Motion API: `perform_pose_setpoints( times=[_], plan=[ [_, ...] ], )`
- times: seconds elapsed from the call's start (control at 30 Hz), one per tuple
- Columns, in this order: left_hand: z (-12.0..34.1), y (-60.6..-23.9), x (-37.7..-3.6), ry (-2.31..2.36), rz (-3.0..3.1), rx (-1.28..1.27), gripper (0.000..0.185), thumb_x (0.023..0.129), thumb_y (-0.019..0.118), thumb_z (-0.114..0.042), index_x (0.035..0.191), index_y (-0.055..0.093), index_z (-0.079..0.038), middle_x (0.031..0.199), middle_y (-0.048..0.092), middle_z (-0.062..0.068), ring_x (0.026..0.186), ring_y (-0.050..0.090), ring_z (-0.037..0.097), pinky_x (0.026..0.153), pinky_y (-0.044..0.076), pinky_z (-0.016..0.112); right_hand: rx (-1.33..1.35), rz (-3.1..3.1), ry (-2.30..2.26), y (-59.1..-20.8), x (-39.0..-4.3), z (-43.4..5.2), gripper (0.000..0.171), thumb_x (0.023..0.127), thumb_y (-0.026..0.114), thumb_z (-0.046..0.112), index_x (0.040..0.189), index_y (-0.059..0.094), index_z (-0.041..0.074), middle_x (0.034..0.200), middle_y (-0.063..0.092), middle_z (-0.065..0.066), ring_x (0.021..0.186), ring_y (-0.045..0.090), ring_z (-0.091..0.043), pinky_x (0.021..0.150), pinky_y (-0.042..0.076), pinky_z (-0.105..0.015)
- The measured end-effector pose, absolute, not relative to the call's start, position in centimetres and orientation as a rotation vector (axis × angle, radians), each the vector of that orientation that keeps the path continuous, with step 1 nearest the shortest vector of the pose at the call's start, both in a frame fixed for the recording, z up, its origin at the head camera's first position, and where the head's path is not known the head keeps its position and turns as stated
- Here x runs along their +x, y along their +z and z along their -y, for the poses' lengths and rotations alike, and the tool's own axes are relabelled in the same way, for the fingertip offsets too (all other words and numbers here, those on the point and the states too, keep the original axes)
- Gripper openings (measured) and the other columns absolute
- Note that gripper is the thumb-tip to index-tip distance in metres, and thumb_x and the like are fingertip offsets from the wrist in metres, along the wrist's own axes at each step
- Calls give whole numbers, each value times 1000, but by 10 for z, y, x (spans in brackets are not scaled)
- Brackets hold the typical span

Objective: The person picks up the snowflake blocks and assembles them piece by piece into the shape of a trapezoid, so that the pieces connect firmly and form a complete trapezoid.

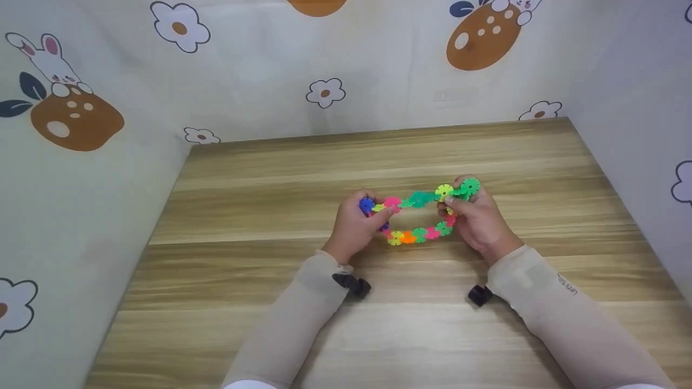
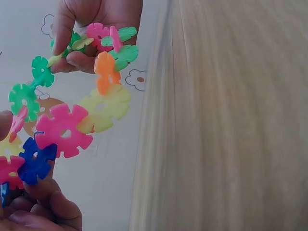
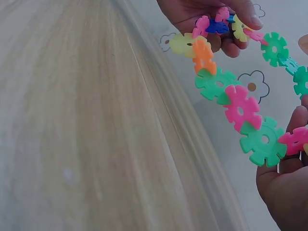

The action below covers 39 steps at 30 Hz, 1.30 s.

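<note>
Interlocking snowflake discs in green, pink, yellow, orange and blue form a ring-shaped chain (image 1: 408, 237), held above the table between both hands. My left hand (image 1: 351, 227) grips its left end, thumb over the discs by a blue disc (image 1: 367, 205). At the right end, my right hand (image 1: 481, 222) pinches the chain near a yellow disc (image 1: 444, 192); a green disc (image 1: 470, 187) sticks up beside those fingers. The left wrist view shows a large pink disc (image 2: 54, 129) close up. In the right wrist view, a green disc (image 3: 253, 144) lies by the right fingers. Fingers hide some joints.
Below the hands spreads a wood-grain table (image 1: 243, 189). Patterned walls (image 1: 259, 81) with flowers and rabbits border its back and sides. A black wrist device (image 1: 354, 285) hangs by the left sleeve, and another black device (image 1: 479, 295) by the right.
</note>
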<state>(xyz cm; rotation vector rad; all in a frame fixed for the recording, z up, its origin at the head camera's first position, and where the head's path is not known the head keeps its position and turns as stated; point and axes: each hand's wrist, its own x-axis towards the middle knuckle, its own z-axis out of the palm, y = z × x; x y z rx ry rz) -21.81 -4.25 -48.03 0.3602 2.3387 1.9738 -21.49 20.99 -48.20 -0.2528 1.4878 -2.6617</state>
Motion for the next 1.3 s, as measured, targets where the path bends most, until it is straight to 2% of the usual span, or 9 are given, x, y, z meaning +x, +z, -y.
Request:
perform_pose_setpoints(
  times=[0.2, 0.33, 0.6, 0.67, 0.8, 0.87, 0.93, 1.07, 1.3],
  plan=[
    [43, -480, -219, 1954, -2385, 333, 31, 82, 77, -31, 99, 59, -12, 88, 58, 8, 68, 58, 19, 60, 55, 30, -239, -1498, -2639, -481, -214, -209, 26, 89, 54, -14, 97, 48, 10, 90, 59, -9, 74, 60, -26, 69, 48, -34],
    [42, -480, -218, 1984, -2374, 321, 29, 82, 77, -25, 98, 58, -10, 88, 59, 8, 67, 59, 20, 60, 55, 29, -230, -1512, -2632, -481, -213, -207, 27, 88, 53, -14, 98, 48, 11, 91, 58, -9, 75, 59, -26, 70, 48, -34],
    [39, -481, -217, 2140, -2354, 263, 30, 82, 76, -24, 98, 57, -8, 77, 61, 12, 57, 61, 24, 46, 50, 27, -264, -1535, -2615, -477, -210, -204, 29, 88, 52, -16, 96, 46, 11, 90, 56, -10, 76, 61, -28, 71, 49, -35],
    [39, -480, -217, 2176, -2365, 280, 31, 82, 76, -23, 101, 56, -8, 86, 61, 14, 61, 61, 23, 51, 53, 28, -269, -1521, -2611, -477, -209, -204, 29, 88, 53, -16, 96, 45, 11, 89, 56, -11, 76, 60, -29, 71, 48, -36],
    [38, -479, -217, 2231, -2365, 376, 34, 84, 74, -16, 109, 52, -8, 106, 59, 11, 88, 61, 20, 73, 56, 30, -271, -1518, -2593, -478, -210, -204, 28, 88, 51, -16, 95, 44, 10, 88, 54, -9, 77, 59, -29, 72, 47, -37],
    [38, -478, -217, 2253, -2366, 410, 35, 85, 73, -11, 111, 50, -7, 109, 58, 8, 95, 58, 19, 76, 56, 30, -281, -1534, -2573, -479, -210, -204, 27, 88, 51, -15, 95, 44, 10, 89, 54, -9, 77, 59, -27, 72, 48, -37],
    [38, -476, -216, 2269, -2370, 428, 34, 85, 71, -7, 109, 47, -6, 106, 58, 7, 91, 57, 21, 71, 55, 28, -290, -1547, -2554, -479, -210, -203, 27, 88, 51, -15, 95, 45, 10, 90, 55, -8, 78, 59, -26, 73, 50, -36],
    [38, -465, -210, 2321, -2323, 445, 34, 85, 67, -2, 105, 40, -1, 102, 56, 10, 72, 55, 23, 58, 51, 25, -300, -1568, -2518, -481, -210, -203, 27, 88, 53, -14, 94, 45, 10, 92, 56, -8, 80, 59, -23, 74, 52, -34],
    [38, -459, -206, 2367, -2247, 436, 37, 88, 65, -5, 107, 33, -3, 101, 51, 13, 65, 55, 23, 56, 53, 27, -319, -1581, -2488, -482, -209, -203, 27, 87, 52, -16, 93, 44, 10, 92, 58, -10, 79, 60, -23, 73, 53, -33]
  ],
)
